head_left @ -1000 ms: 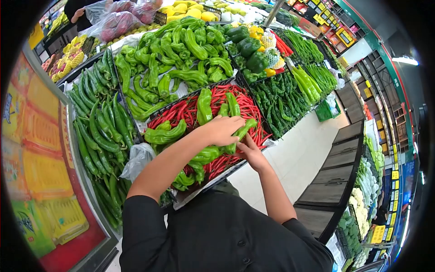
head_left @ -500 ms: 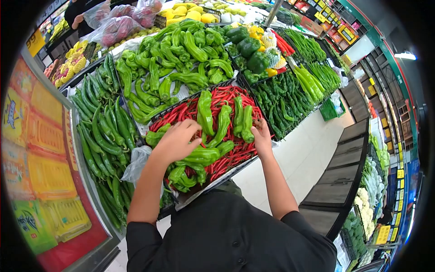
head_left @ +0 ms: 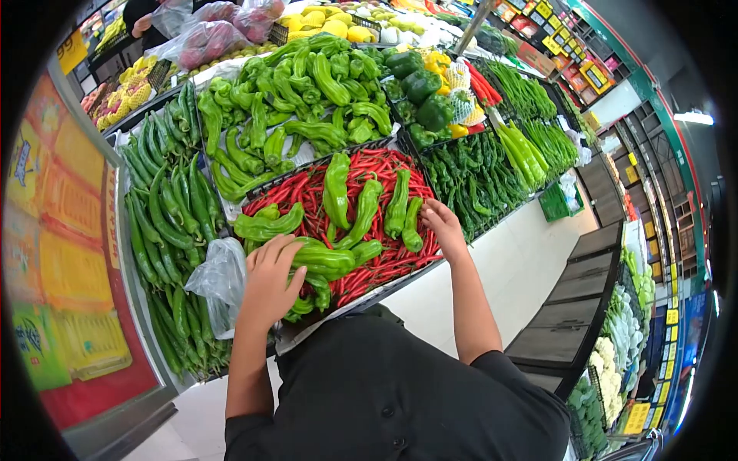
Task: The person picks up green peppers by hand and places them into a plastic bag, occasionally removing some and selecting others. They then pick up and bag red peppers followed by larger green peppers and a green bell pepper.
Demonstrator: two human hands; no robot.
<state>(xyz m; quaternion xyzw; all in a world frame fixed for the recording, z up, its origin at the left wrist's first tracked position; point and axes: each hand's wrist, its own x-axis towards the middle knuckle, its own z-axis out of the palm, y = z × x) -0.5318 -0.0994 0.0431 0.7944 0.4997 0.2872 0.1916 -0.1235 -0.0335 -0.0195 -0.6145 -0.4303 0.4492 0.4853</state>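
Long green peppers lie on a bed of thin red chilies in a crate in front of me. My left hand rests over green peppers at the crate's near left side, its fingers spread and thumb apart. Beside it a clear plastic bag lies crumpled. At the right side of the red chilies, my right hand has slightly bent, parted fingers. Its fingertips are right by the rightmost green pepper. Another green pepper lies just left of that one.
Long dark green chilies fill the crate at left. Behind are wrinkled green peppers, and at right small dark green peppers. A green bin stands on the floor. At the far left back, a person's hand shows.
My left hand has drawn back toward the crate's near left, uncovering a green pepper there. The rightmost green pepper sits slightly nearer me, with my right hand still beside it.
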